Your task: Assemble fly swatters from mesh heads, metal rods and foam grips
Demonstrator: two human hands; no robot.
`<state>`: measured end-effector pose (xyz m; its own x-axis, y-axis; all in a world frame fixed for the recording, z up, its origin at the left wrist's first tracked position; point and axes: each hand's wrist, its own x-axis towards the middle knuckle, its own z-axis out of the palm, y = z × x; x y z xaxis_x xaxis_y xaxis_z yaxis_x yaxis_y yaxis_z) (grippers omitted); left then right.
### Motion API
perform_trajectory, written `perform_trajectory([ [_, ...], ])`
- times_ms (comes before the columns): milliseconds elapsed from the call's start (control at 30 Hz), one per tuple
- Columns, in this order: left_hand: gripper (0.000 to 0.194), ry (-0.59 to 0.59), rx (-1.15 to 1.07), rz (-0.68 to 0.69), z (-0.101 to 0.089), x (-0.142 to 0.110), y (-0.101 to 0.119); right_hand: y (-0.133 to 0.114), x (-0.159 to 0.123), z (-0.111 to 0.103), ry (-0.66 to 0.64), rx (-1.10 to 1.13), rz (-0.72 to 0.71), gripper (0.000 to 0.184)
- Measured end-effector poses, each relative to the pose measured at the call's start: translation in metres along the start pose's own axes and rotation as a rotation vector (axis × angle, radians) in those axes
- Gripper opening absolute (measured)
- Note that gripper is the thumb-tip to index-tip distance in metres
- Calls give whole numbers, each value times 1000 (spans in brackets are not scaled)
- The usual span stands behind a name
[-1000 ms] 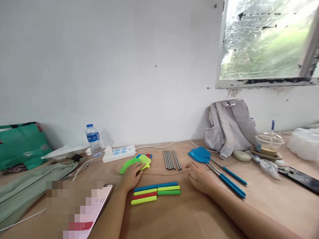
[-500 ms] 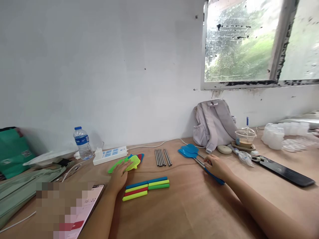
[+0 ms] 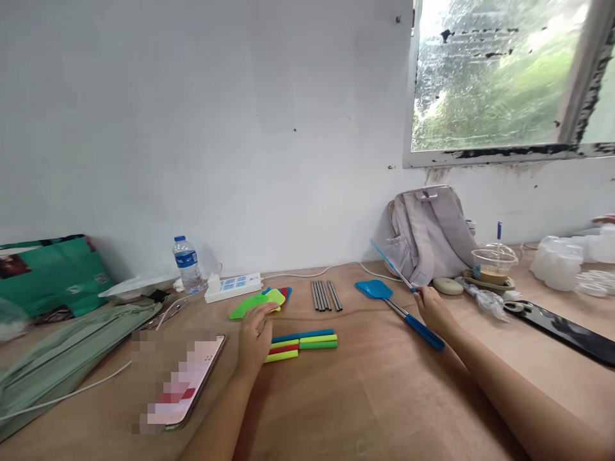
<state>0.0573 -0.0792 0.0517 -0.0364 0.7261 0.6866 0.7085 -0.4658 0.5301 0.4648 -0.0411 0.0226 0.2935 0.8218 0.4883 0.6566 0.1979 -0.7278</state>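
Gripping a raised swatter point(image 3: 393, 264) in right hand point(image 3: 435, 312); holding left hand point(image 3: 254, 336) loosely open near coloured grips point(image 3: 310, 346) and phone point(image 3: 196, 379) (showing "22").

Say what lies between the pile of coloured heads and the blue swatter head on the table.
The head view shows grey metal tubes side by side between the pile of coloured heads and that blue swatter head.
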Motion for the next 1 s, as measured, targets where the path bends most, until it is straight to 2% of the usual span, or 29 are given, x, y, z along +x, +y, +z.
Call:
perform_trajectory([
  [100, 33, -29, -108, -14, 12, -7, 23, -33, -16, 13, -23, 205, -41, 28],
  [233, 30, -205, -249, 22, 28, -27, 58, -83, -59, 43, -140, 448, -79, 39],
  [267, 30, -257, -286, 39, 31, -33, 66, -94, -71, 50, -187, 518, -86, 38],
  [333, 30, -393, -403, 80, 37, -44, 81, -114, -95, 61, -374, 874, -28, 32],
  [400, 33, -463, -430, 95, 40, -51, 89, -126, -112, 68, -450, 1031, 52, 28],
  [500, 27, -519, -126, 191, 45, -52, 87, -131, -119, 70, -388, 1065, 128, 28],
  [600, 31, -585, 138, 317, 51, -47, 77, -128, -109, 67, -268, 1182, 236, 29],
  [700, 39, -574, 196, 331, 58, -47, 74, -124, -95, 62, -229, 1407, 336, 22],
  [867, 49, -610, 205, 347, 70, -55, 88, -119, -81, 50, -273, 1567, 414, 40],
  [1000, 43, -663, 160, 309, 77, -59, 98, -113, -76, 47, -263, 1620, 497, 48],
])
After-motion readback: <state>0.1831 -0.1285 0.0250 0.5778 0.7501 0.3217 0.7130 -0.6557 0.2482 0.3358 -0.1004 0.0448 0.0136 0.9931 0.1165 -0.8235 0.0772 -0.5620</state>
